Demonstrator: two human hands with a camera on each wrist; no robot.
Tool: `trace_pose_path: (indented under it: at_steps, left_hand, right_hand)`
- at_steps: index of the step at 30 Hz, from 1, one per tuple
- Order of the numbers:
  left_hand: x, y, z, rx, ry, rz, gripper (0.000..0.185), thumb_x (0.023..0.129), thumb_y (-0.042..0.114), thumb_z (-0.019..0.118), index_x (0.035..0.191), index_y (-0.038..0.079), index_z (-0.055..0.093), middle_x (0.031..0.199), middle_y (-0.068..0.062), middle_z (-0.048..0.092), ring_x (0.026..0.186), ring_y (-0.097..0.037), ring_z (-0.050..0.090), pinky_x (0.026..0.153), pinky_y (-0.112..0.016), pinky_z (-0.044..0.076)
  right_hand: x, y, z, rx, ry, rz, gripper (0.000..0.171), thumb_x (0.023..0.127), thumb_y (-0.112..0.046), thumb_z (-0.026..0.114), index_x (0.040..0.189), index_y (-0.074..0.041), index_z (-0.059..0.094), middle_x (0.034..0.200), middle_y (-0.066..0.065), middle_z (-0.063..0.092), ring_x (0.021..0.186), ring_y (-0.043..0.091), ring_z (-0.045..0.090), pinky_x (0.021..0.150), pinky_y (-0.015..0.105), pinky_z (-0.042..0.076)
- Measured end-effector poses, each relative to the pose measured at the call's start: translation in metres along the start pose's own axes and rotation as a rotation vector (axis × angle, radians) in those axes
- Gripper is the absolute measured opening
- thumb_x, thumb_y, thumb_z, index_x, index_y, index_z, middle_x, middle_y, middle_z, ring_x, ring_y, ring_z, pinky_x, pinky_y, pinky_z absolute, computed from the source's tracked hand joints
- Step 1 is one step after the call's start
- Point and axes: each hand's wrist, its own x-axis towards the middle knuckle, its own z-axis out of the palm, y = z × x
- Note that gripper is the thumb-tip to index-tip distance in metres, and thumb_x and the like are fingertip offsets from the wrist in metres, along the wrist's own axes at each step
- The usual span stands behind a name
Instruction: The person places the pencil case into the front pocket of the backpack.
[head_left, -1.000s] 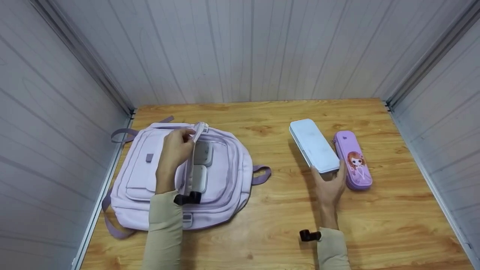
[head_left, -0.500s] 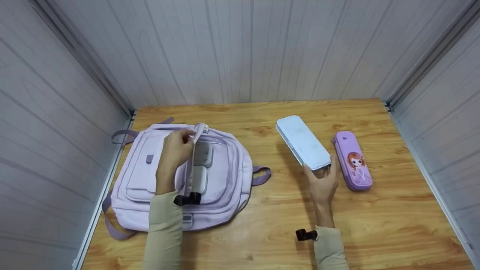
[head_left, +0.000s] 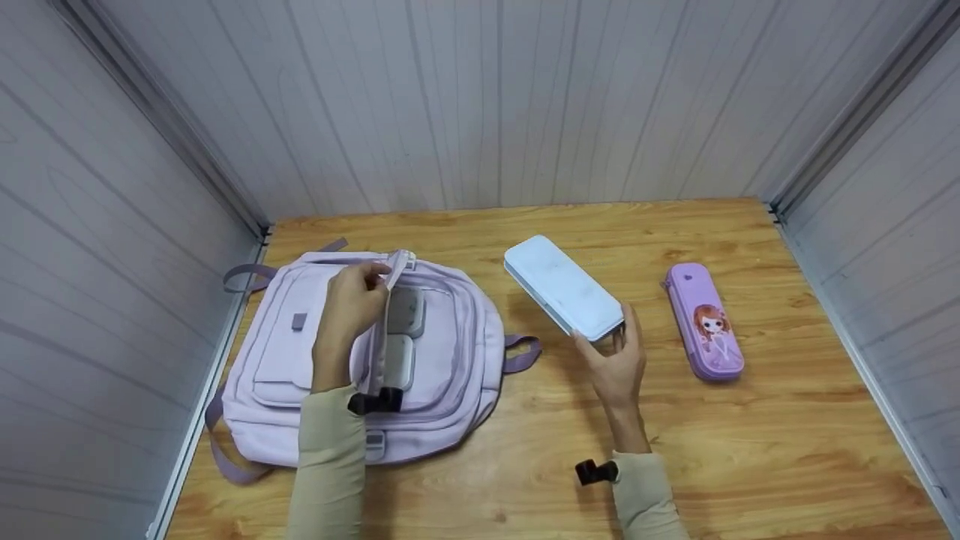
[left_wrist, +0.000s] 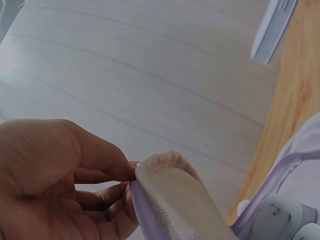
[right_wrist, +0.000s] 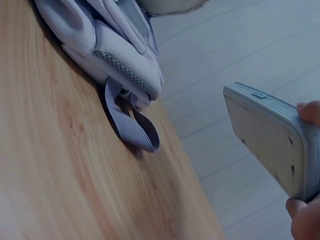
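Observation:
A lilac backpack (head_left: pixel 277 337) lies on its back with its front pocket unzipped. My left hand (head_left: pixel 352 300) pinches the edge of the pocket flap (left_wrist: pixel 172 192) between thumb and fingers, holding it up. Inside the pocket sit two whitish boxes (head_left: pixel 406 311) with rounded corners, partly covered by the flap. My right hand (head_left: pixel 619 364) grips the near end of a pale blue hard pencil case (head_left: pixel 566 285), thumb on one long side and fingers on the other. In the right wrist view the pencil case (right_wrist: pixel 265 135) is tilted above the table, its scuffed underside showing.
A purple pencil case (head_left: pixel 705 321) with a cartoon girl on it lies on the wooden table (head_left: pixel 795 420) to the right. A purple strap loop (head_left: pixel 523 354) sticks out from the backpack toward the right hand. Pale panel walls (head_left: pixel 480 105) close off the back and both sides.
My right hand has carried the pale blue pencil case left, away from the purple one and toward the backpack, turning it slightly. My left hand keeps the flap raised in the same place.

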Motion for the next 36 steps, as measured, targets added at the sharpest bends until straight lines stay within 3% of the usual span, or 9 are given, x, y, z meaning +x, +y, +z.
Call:
trace_pose_path:
  at_steps: [8,15,19,32,36]
  left_hand:
    - [0.000,0.001,0.000,-0.007,0.002,0.010,0.033,0.084,0.001,0.048,0.110,-0.002,0.068,0.087,-0.013,0.062,0.078,-0.023,0.054,0.067,-0.030,0.041]
    - [-0.001,0.001,0.001,-0.007,-0.003,0.014,0.034,0.084,0.001,0.048,0.111,-0.002,0.068,0.089,-0.014,0.063,0.080,-0.023,0.055,0.070,-0.031,0.042]
    - [0.000,0.000,0.002,-0.013,-0.009,0.007,0.033,0.084,0.000,0.049,0.112,-0.002,0.068,0.090,-0.013,0.063,0.080,-0.023,0.055,0.068,-0.031,0.042]
    - [0.000,0.002,0.004,-0.021,-0.011,-0.012,0.033,0.085,0.001,0.049,0.113,-0.001,0.067,0.092,-0.014,0.063,0.083,-0.024,0.055,0.070,-0.032,0.043]
    - [0.000,0.002,0.004,-0.017,-0.007,-0.003,0.034,0.084,0.001,0.050,0.112,-0.002,0.068,0.091,-0.014,0.064,0.082,-0.024,0.056,0.071,-0.032,0.043]
  right_hand:
    - [-0.008,-0.006,0.018,-0.104,-0.159,-0.032,0.087,0.072,-0.005,0.081,0.143,0.008,0.032,0.148,0.028,0.032,0.139,0.034,0.032,0.112,0.040,0.028]
    - [-0.009,0.031,0.039,-0.123,-0.271,-0.092,0.091,0.070,-0.020,0.085,0.145,-0.002,0.035,0.151,0.019,0.032,0.139,0.028,0.034,0.111,0.037,0.030]
    - [-0.012,0.030,0.051,-0.106,-0.341,-0.091,0.092,0.071,-0.025,0.084,0.146,-0.003,0.036,0.152,0.020,0.029,0.139,0.031,0.033,0.109,0.038,0.033]
    - [-0.016,0.030,0.079,-0.211,-0.450,-0.186,0.091,0.069,-0.030,0.085,0.144,-0.004,0.040,0.147,0.022,0.037,0.135,0.032,0.038,0.109,0.043,0.034]
    - [-0.016,0.031,0.084,-0.241,-0.493,-0.200,0.091,0.070,-0.030,0.084,0.144,-0.003,0.039,0.147,0.022,0.038,0.137,0.034,0.036,0.112,0.045,0.029]
